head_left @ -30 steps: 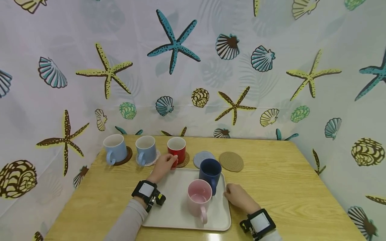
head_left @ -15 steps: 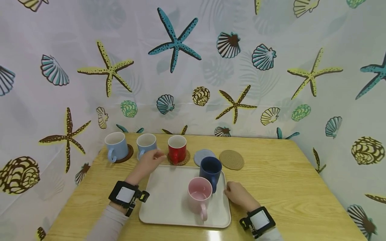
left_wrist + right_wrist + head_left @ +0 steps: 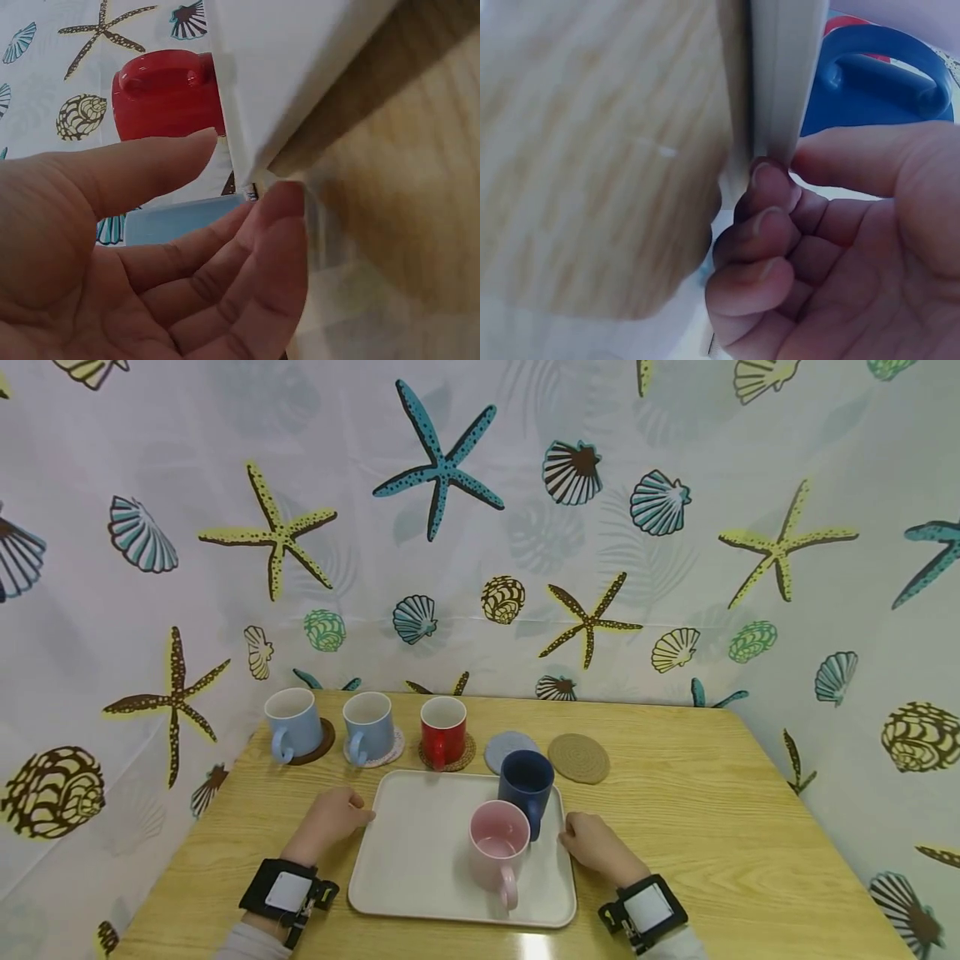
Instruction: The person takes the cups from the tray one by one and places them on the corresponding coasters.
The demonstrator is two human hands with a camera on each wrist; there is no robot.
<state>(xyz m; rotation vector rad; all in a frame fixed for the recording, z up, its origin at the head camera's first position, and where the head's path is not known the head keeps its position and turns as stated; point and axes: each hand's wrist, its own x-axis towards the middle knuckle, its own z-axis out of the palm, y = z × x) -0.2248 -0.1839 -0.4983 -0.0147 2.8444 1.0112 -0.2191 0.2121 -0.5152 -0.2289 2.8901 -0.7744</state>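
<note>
The white tray (image 3: 420,860) lies on the table and bears a pink mug (image 3: 498,852) and a dark blue mug (image 3: 525,781). At its right rim my right hand (image 3: 600,847) pinches the edge; the right wrist view shows thumb and curled fingers (image 3: 761,232) meeting there. Beside the left rim is my left hand (image 3: 330,818), holding nothing. In the left wrist view its thumb and loosely bent fingers (image 3: 281,255) stand apart close to the tray. Behind the tray, a red mug (image 3: 444,731) sits on a woven brown coaster (image 3: 463,755).
Two light blue mugs, one far left (image 3: 296,725) and one beside it (image 3: 371,727), stand on coasters at the back. A grey-blue coaster (image 3: 504,745) and a tan coaster (image 3: 579,757) lie to the right. A patterned cloth (image 3: 480,552) hangs behind the wooden table (image 3: 675,793).
My left hand has let go of the red mug's handle and moved left and back toward me, down to the tray's left rim. The right hand has stayed at the right rim.
</note>
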